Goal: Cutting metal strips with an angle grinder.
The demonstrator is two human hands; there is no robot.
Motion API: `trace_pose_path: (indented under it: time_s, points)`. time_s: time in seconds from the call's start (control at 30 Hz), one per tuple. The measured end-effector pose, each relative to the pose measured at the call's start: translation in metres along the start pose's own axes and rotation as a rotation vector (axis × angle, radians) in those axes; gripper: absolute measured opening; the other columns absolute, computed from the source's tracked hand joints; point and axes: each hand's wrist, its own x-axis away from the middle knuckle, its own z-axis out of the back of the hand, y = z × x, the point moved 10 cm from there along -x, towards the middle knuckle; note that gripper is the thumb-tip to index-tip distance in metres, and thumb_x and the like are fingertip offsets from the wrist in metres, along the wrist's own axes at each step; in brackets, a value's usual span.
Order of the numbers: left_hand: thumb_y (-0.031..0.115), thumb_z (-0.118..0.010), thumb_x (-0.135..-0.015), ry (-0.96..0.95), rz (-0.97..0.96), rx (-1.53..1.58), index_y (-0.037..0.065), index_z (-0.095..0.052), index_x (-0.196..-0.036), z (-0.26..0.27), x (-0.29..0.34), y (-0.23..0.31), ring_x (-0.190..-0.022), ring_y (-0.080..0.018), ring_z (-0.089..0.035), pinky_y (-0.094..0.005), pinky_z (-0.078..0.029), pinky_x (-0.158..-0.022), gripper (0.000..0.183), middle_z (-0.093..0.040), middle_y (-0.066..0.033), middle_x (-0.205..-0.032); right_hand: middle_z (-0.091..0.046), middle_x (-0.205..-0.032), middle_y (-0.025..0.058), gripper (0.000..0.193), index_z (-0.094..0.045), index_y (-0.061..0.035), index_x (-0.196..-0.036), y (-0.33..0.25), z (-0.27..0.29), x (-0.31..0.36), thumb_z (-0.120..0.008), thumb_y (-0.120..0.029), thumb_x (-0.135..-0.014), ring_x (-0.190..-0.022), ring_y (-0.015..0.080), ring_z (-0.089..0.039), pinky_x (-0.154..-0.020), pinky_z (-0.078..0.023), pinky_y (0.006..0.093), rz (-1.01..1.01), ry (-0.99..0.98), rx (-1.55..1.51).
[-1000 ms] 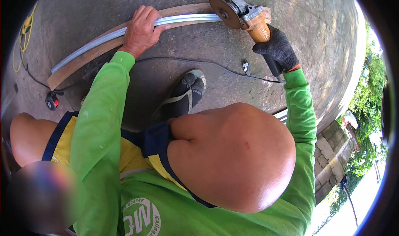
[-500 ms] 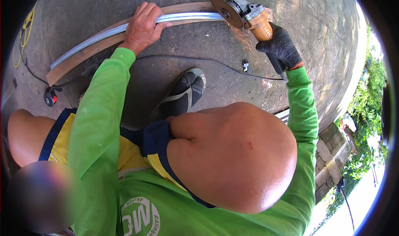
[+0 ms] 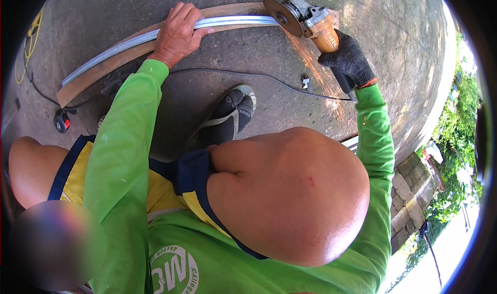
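Note:
My bare left hand (image 3: 178, 35) is closed over a long silver metal channel (image 3: 233, 20), pressing it onto a wooden board (image 3: 140, 50) on the ground. In a dark knitted glove, my right hand (image 3: 349, 58) grips an angle grinder (image 3: 323, 30) with an orange body. The grinder's disc (image 3: 283, 17) meets the channel at its right end, and orange sparks (image 3: 316, 66) spray from there toward me. Behind the disc, the contact point is partly hidden.
A black power cord (image 3: 233, 72) crosses the concrete floor (image 3: 217, 100) between my foot (image 3: 233, 107) and the board. A black-and-red tape measure (image 3: 61, 121) lies at the left, near a yellow cable (image 3: 32, 38). A small dark object (image 3: 306, 82) sits below the sparks.
The spark stream has grown longer and denser, reaching farther toward me. Both hands, the grinder and the channel stay nearly in place.

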Motion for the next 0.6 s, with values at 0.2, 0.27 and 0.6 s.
trace_pose_path:
  time_s: [0.2,0.27,0.6]
  points:
    - [0.026,-0.082,-0.077,-0.003,0.004,-0.011,0.005,-0.056,-0.089,0.001,0.001,0.0,-0.089,-0.0332,-0.054,-0.0435,-0.047,-0.082,0.035,-0.055,-0.0121,-0.089,-0.074,-0.098,0.0199,0.064,-0.067,-0.0062,-0.118,-0.003,-0.003,-0.004,-0.085,-0.028,-0.061,-0.09,0.0352,-0.072,-0.084,-0.056,0.0408,-0.024,-0.023,0.015]
    - [0.026,-0.082,-0.076,-0.015,0.017,0.0,0.005,-0.057,-0.089,0.001,0.0,0.0,-0.09,-0.0333,-0.055,-0.0432,-0.047,-0.083,0.035,-0.055,-0.0123,-0.09,-0.074,-0.098,0.0197,0.064,-0.068,-0.0058,-0.118,-0.004,-0.003,-0.003,-0.085,-0.028,-0.061,-0.09,0.0346,-0.072,-0.083,-0.056,0.0408,-0.025,-0.016,0.039]
    - [0.025,-0.082,-0.076,-0.009,0.028,0.0,0.004,-0.058,-0.091,0.001,-0.001,0.001,-0.09,-0.0335,-0.055,-0.0434,-0.048,-0.083,0.035,-0.056,-0.0122,-0.089,-0.074,-0.098,0.0175,0.061,-0.068,-0.0041,-0.116,0.001,-0.004,0.005,-0.086,-0.027,-0.062,-0.089,0.0302,-0.072,-0.083,-0.056,0.04,-0.029,-0.009,-0.02]
